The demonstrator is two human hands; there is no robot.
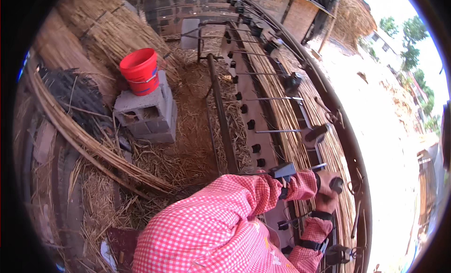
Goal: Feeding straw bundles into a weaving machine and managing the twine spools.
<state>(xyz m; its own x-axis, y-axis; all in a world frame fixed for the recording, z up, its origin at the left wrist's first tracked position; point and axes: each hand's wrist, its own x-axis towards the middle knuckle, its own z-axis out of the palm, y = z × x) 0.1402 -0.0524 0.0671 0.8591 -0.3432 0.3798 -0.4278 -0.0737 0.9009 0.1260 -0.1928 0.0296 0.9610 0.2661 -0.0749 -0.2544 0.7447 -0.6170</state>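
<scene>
My left hand [331, 177], in a pink-and-white checked sleeve, reaches over a long bed of straw-coloured reeds [336, 153] laid lengthwise on a frame. Just below it, nearly touching, is my right hand [327, 203], with a dark cuff at the wrist. A small black block [336, 184] shows at the fingers where the two hands meet, and my right hand seems closed on it. My left fingers are curled, and what they hold is hidden. Similar dark blocks, such as this black cylinder [316, 133], lie along the reeds, with thin rods crossing the frame.
A red bucket [141, 71] stands on grey concrete blocks [148, 111] at the left. Bent reed bundles [101, 144] curve through the left side. A metal bar [221, 113] runs beside the frame. Straw [188, 137] covers the ground, and a dark pipe [350, 146] edges the frame's right.
</scene>
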